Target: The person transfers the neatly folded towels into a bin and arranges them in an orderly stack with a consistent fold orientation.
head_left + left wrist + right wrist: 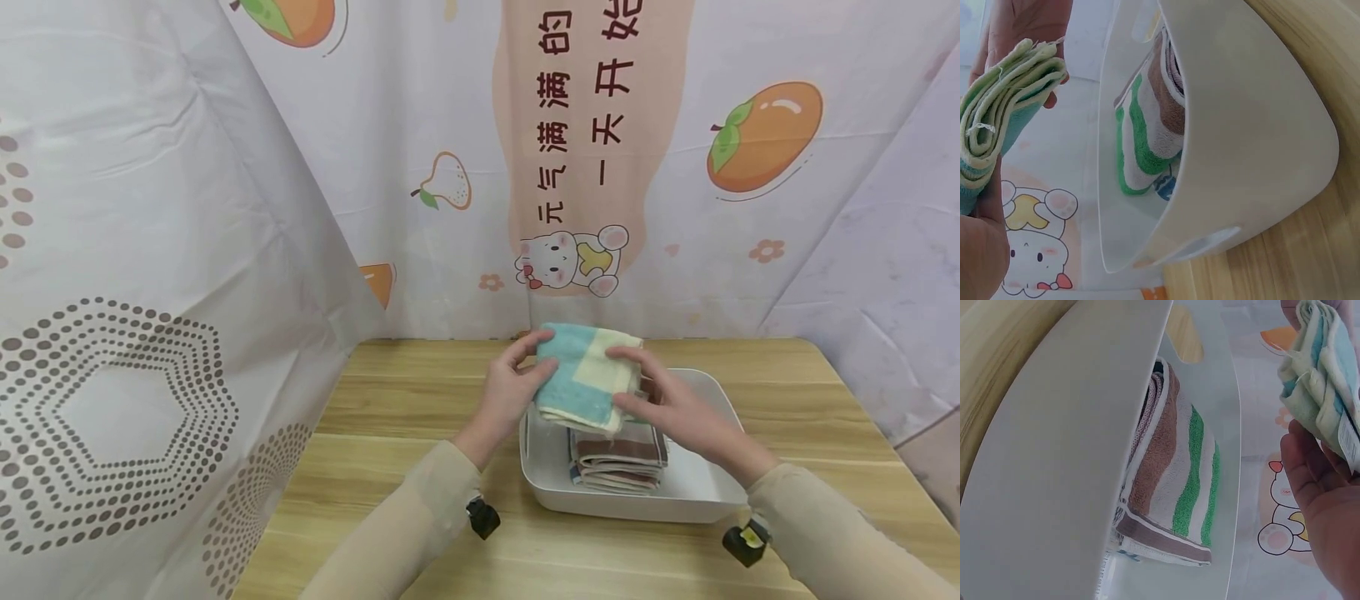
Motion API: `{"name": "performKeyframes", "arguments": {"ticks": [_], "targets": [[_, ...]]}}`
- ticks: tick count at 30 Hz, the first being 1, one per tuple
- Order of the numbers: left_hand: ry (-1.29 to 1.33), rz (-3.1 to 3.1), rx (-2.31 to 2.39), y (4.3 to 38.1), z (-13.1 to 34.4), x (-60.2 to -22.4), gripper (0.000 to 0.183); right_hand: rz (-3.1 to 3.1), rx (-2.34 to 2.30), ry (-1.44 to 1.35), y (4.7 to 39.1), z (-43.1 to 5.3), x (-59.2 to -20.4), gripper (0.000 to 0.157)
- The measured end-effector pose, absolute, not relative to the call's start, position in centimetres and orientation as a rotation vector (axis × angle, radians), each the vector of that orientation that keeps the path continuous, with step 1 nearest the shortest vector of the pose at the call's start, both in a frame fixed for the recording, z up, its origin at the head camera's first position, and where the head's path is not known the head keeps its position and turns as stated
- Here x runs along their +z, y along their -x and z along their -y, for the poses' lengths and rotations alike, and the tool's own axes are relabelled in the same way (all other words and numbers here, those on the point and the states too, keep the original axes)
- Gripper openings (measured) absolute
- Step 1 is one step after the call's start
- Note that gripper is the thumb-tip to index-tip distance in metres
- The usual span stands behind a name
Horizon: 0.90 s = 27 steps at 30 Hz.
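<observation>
A folded towel in light blue and cream is held up over a white plastic bin. My left hand grips its left edge, while my right hand grips the right edge. In the left wrist view the towel's layered folds show loose threads. A white label hangs from it in the right wrist view. Inside the bin lies a stack of folded towels; the top one, with brown, white and green stripes, shows in both wrist views.
The bin stands on a wood-grain table and has handle slots in its ends. Behind the table hangs a printed curtain with fruit and a cartoon figure. Another patterned cloth hangs along the left side.
</observation>
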<state>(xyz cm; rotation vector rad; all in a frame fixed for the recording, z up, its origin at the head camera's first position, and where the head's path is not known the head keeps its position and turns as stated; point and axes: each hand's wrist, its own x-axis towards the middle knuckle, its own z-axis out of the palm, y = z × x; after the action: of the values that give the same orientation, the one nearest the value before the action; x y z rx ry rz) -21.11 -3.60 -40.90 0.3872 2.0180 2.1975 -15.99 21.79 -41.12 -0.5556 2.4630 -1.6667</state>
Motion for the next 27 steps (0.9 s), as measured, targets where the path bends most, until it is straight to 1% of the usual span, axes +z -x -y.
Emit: {"name": "performKeyframes", "arguments": {"ticks": [7,17,27], "targets": [[-0.361,-1.992,2.061,20.9,3.6,-41.1,0.050,-2.494,-1.643,0.465,15.9,-22.3,-41.3,0.062],[-0.415,-1.988,1.831,20.9,2.8,-41.9,0.073,-2.502,-1.633,0.389,15.9,-23.7,-41.7,0.068],[-0.450,-2.037,1.682,20.8,1.9,-43.2,0.066,-2.573,-1.490,0.361,16.1,-24.8,-42.5,0.067]]}}
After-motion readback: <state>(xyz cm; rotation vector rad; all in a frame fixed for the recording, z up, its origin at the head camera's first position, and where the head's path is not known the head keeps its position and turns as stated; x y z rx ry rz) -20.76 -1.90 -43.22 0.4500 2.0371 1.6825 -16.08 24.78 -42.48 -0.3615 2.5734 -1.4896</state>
